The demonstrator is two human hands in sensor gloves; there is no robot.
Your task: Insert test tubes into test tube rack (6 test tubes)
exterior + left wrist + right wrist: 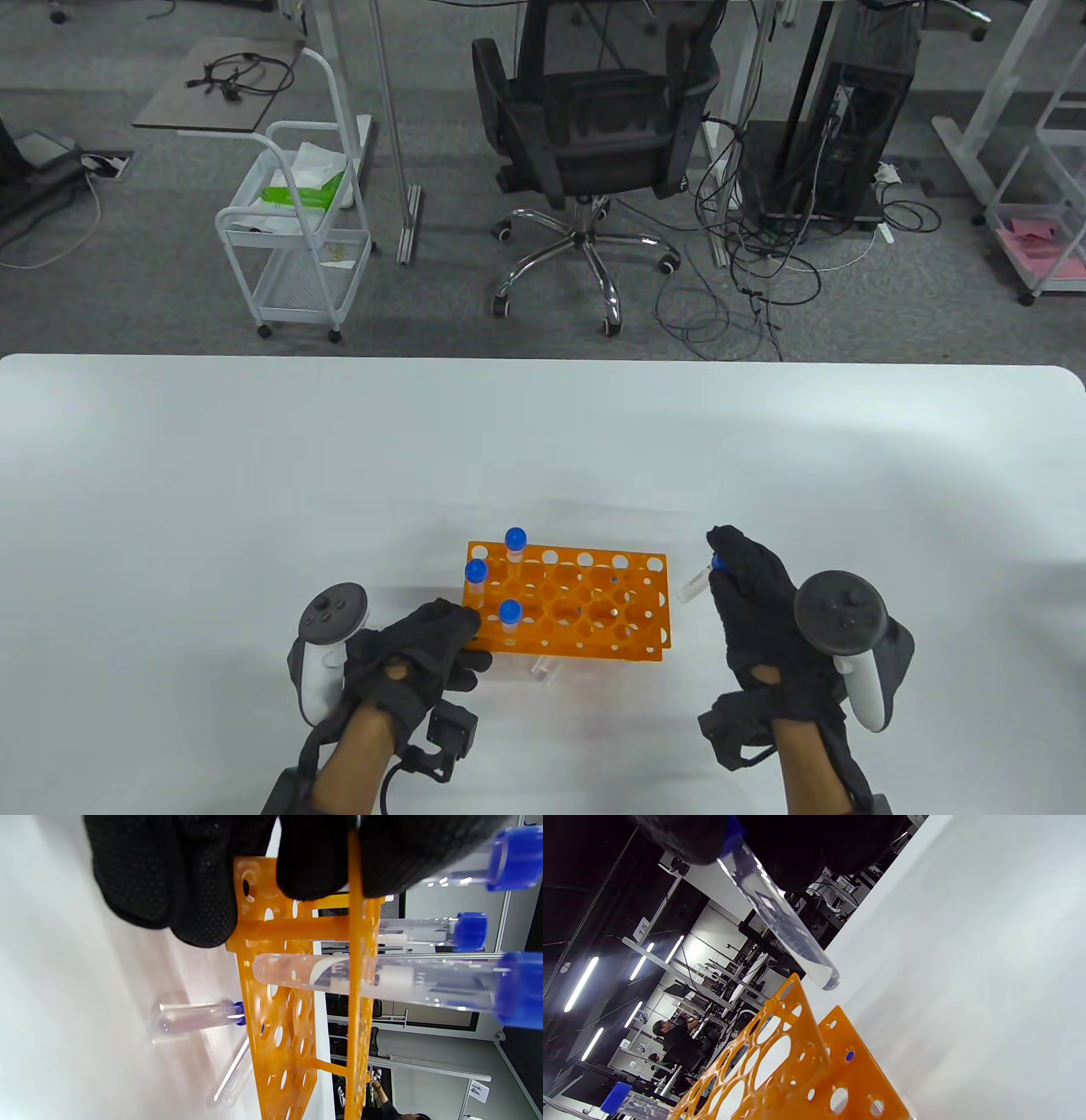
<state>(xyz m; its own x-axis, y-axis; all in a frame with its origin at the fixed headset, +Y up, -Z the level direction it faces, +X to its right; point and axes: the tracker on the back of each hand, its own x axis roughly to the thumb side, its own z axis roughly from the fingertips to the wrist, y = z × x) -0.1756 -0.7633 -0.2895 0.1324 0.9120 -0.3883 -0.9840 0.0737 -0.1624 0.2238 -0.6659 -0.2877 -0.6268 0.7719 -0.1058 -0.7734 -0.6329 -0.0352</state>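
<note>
An orange plastic test tube rack (585,607) with rows of round holes stands on the white table (254,475), near its front edge. Three clear plastic test tubes with blue screw caps stand upright in holes at the rack's left end: one at the far left corner (515,543), one just in front of it on the left edge (476,579), and one nearer the front (509,617). The remaining holes hold no tubes. The left hand (424,654) grips the rack's front left corner, its black-gloved fingers (178,878) clenched around the orange frame. The right hand (759,607), just right of the rack, pinches a fourth clear blue-capped tube (697,582) at its cap end; the tube tilts with its rounded bottom pointing toward the rack's right edge, above it and not yet in a hole. A fifth tube (543,668) lies flat on the table just in front of the rack, and the left wrist view shows another clear tube (233,1075) lying beside it.
</note>
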